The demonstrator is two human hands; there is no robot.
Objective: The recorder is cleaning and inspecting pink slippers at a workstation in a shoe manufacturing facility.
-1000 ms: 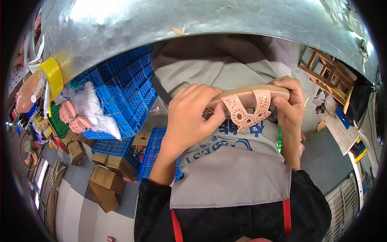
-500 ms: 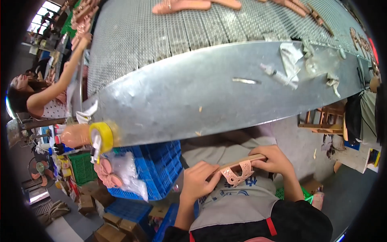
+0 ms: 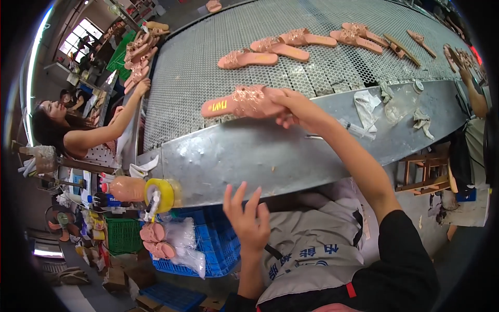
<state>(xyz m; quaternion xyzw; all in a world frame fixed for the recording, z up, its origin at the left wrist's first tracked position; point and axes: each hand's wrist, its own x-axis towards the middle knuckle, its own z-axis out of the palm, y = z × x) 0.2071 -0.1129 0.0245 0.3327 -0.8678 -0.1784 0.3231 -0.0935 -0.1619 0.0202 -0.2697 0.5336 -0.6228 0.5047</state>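
Note:
A pink slide sandal [image 3: 234,102] with a cut-out, glossy strap and gold print on its insole is in my right hand [image 3: 293,108]. My fingers grip it by one end, and it is held over the near edge of a mesh belt [image 3: 182,88]. My left hand [image 3: 247,217] is raised with its fingers apart and holds nothing. It is between my apron and the metal ledge [image 3: 218,161]. Several similar sandals [image 3: 248,59] lie on the belt beyond my right hand.
On the ledge lie white rags [image 3: 367,108], a syringe [image 3: 358,129] and a clear plastic bag [image 3: 399,108]. A yellow tape roll [image 3: 159,195] sits at its left end. Below stands a blue crate [image 3: 215,242] with sandals and plastic bags. A co-worker [image 3: 78,138] reaches toward sandals at left.
My right hand has carried the sandal from my lap up and forward to the belt. My left hand has let go of it and opened. The view has tilted up, showing more belt.

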